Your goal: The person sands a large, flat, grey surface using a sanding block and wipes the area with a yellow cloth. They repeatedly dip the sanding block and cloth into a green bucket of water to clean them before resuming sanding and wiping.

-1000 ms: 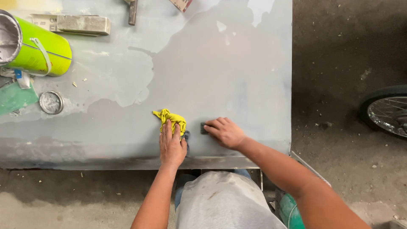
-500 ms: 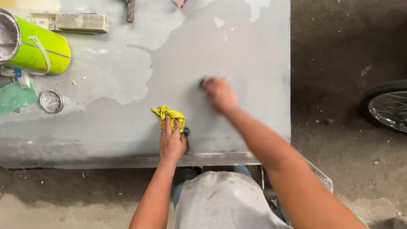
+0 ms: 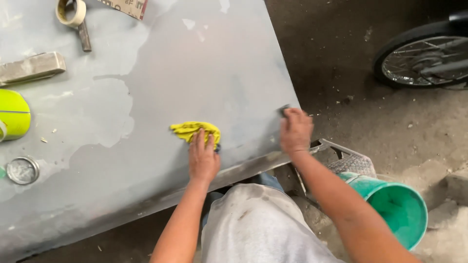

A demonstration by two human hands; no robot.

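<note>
My left hand [image 3: 204, 158] lies flat, fingers spread, pressing on a crumpled yellow rag [image 3: 195, 131] on the grey panel [image 3: 195, 73] that serves as my desk. My right hand [image 3: 295, 130] is well apart from it, at the panel's right edge, fingers curled over a small dark block [image 3: 283, 110] whose tip just shows beyond my fingertips. The panel's surface is patchy, paler grey to the left and darker around my hands.

Farther left sit a lime-green can [image 3: 13, 114] and a round metal lid [image 3: 22, 170]. Toward the far edge lie a long grey sanding block [image 3: 31, 67] and a roll of masking tape [image 3: 70, 11]. On the dirt floor [image 3: 390, 122] to my right stands a green bucket [image 3: 395, 207], and beyond it a spoked wheel [image 3: 424, 61].
</note>
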